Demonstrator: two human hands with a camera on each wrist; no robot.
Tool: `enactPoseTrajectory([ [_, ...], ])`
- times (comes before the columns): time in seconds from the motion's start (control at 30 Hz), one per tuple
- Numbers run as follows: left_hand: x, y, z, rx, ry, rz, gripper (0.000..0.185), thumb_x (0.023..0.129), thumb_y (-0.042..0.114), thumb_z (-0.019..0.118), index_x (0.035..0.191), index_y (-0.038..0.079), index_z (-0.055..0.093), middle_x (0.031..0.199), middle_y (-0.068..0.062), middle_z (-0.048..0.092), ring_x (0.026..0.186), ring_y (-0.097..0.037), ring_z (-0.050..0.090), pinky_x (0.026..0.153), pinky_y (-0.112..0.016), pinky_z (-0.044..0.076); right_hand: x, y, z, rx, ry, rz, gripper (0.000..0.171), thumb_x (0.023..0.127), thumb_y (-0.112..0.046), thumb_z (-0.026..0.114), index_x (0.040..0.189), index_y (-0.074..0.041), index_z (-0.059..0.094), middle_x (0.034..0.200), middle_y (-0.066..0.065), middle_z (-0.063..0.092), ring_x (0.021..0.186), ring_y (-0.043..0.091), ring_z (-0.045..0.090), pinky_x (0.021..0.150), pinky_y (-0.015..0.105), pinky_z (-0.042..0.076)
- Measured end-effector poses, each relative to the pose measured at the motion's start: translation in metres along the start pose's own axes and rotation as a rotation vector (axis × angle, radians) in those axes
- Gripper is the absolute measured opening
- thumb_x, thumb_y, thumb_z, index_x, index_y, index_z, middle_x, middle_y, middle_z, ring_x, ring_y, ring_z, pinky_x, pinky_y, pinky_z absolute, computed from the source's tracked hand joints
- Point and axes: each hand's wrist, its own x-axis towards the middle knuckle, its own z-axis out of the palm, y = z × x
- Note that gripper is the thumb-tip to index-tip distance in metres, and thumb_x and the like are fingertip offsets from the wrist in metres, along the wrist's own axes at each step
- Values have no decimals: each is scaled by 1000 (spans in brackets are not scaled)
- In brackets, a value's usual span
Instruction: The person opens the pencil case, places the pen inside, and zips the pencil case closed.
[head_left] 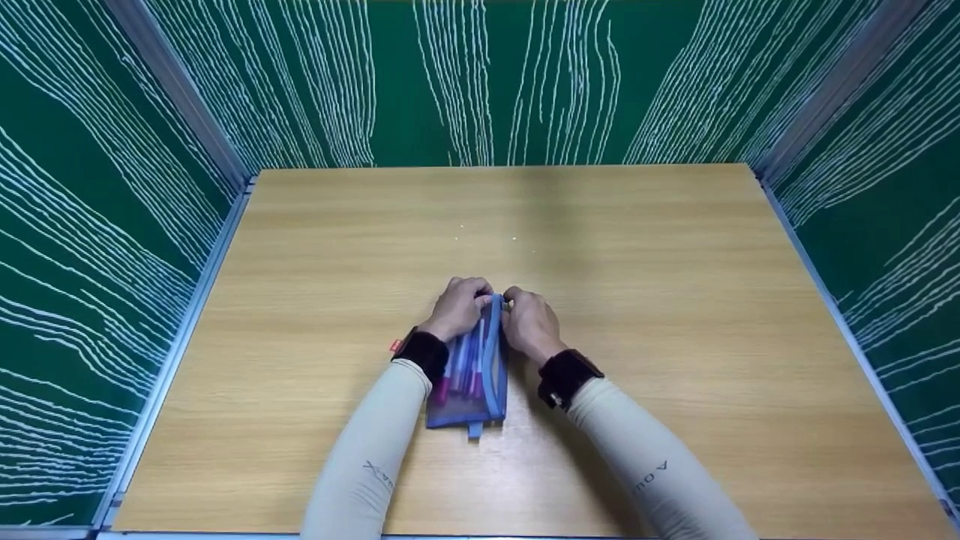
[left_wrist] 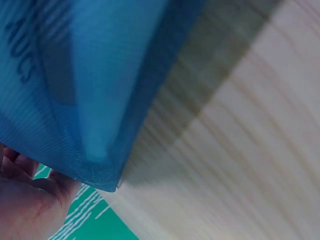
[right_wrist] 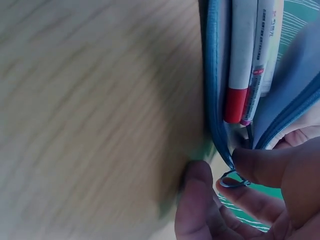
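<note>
Both forearms reach forward over the worktop [head_left: 675, 300]. The left hand [head_left: 457, 307] grips the blue mesh pouch's [head_left: 472, 375] far end — right hand [head_left: 529, 322] fingers [right_wrist: 260, 167] pinch its zipper ring [right_wrist: 231, 182]; pens [right_wrist: 245, 60] inside.

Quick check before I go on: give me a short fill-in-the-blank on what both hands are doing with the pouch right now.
1. Both hands grip a mesh pouch whose colour is ____.
2. The pouch lies on a ____ table.
3. The right hand has its fingers at the metal zipper ____.
4. Inside the pouch are several ____; the left hand holds the far end.

Missing words: blue; wooden; ring; markers
</note>
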Motion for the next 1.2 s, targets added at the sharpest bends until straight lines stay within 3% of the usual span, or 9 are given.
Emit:
enactPoseTrajectory([
  [0.2,0,0,0,5,-5,-10,13,100,17,65,102,6,73,101,-12,72,103,-31,62,93,-46,48,-4,0,2,-47,49,-48,21,98,-17,63,116,-8,69,108,20,71,98,38,69,80,52,54],
  [0.43,3,-1,-1,12,-2,10,13,99,17,65,101,6,72,99,-11,73,96,-30,66,89,-46,50,-6,-1,0,-30,63,-75,21,99,-16,62,117,-6,67,107,21,69,97,40,68,80,53,54],
  [0.67,4,-1,-2,1,-37,-5,18,101,17,63,109,9,76,112,-9,75,108,-29,68,98,-43,49,-5,3,-3,13,88,-66,14,94,-13,70,103,-6,63,96,18,70,88,38,68,74,51,53],
  [0.87,4,-2,-1,-10,-31,7,19,102,18,62,107,7,76,111,-10,75,109,-29,68,98,-43,49,-4,7,-3,98,143,-78,7,95,-8,66,90,-7,61,85,15,69,82,36,67,72,50,52],
  [1.03,4,-3,0,-24,-11,15,19,101,20,64,105,8,78,110,-9,76,107,-29,69,97,-43,50,-4,7,-4,143,175,-94,7,91,-1,64,91,-7,63,84,12,70,82,35,67,73,49,52],
  [1.2,5,-2,0,-29,2,6,19,100,21,65,105,9,79,109,-7,76,107,-27,70,97,-41,51,-5,7,-5,150,148,-107,5,93,-2,65,92,-5,68,87,12,72,85,33,69,74,47,54],
])
